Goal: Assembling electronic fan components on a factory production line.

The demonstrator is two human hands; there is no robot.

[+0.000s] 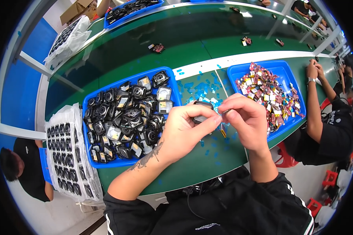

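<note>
My left hand [184, 131] grips a black watch case [199, 119] between thumb and fingers, above the green table. Close against its right side, my right hand [247, 121] is closed in a pinch at thumb and forefinger. What the pinch holds is too small to make out. A thin strip with a yellowish edge [223, 131] shows just below the hands. To the left, a blue tray [177, 94] is heaped with black watch cases [131, 115]. At the right, another blue tray [280, 72] holds many small modules [268, 96] in red, white and yellow.
Bits of blue film [202, 91] litter the table between the trays. White plastic-lined trays with rows of watch parts [62, 162] stand far left. Beyond a white rail [198, 70] lies a green conveyor [117, 58] bearing scattered small parts [157, 47]. Co-workers sit left and right.
</note>
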